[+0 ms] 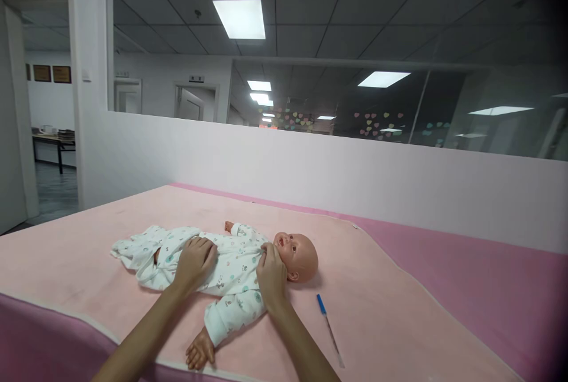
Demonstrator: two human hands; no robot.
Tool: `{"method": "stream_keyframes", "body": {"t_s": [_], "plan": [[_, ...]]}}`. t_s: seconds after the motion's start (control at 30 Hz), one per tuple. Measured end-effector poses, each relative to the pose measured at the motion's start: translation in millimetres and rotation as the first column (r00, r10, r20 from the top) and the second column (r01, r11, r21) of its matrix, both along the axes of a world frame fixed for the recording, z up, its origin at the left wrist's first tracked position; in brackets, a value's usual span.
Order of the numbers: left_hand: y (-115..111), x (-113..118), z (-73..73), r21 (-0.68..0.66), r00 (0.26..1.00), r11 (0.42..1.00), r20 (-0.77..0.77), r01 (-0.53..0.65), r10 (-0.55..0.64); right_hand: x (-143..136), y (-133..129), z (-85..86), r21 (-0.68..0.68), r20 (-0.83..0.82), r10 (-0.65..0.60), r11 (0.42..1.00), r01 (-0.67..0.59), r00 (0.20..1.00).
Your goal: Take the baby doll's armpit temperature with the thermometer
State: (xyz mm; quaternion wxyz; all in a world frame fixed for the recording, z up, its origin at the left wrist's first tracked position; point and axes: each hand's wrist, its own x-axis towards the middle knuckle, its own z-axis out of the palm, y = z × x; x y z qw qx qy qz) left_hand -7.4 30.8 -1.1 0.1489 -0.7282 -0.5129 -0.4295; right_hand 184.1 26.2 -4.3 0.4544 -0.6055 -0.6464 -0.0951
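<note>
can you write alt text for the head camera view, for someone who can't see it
A person's left hand rests on the belly of a baby doll in patterned white clothes, and the right hand is at its collar. The doll lies on its back on a pink sheet, beside a blue-capped stick.

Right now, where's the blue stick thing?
The blue-tipped stick lies on the pink sheet in the head view, to the right of the right forearm, nearer you than the doll's head.
</note>
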Motion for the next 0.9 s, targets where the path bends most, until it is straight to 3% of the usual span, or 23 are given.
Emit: {"method": "stream_keyframes", "body": {"t_s": [0.13,0.23,0.33,0.4,0.57,0.9], "plan": [[-5,-26,-4.1,-0.064,0.991,0.990,0.047,0.125,-0.123,0,-1,-3.4,0.068,0.091,0.004,0.998,-0.010,0.996],[-8,-32,-4.8,-0.082,0.981,0.978,0.040,0.193,-0.191,-7,-6,1.8,0.138,0.232,0.119,0.978,-0.153,0.965],[-9,-29,-4.1,-0.051,0.981,0.980,0.003,0.195,-0.195,-24,-8,12.8,0.086,0.460,0.267,0.936,-0.342,0.847],[-9,-27,-4.1,-0.026,0.982,0.982,-0.004,0.186,-0.186,-40,-6,19.1,0.015,0.543,0.317,0.922,-0.387,0.777],[-8,-26,-5.7,0.010,0.985,0.985,-0.013,0.174,-0.174,-65,4,17.4,-0.012,0.481,0.304,0.940,-0.341,0.822],[-8,-16,-6.5,0.063,0.983,0.983,-0.072,0.173,-0.168,-63,8,3.4,0.054,0.293,0.277,0.951,-0.305,0.915]]}}
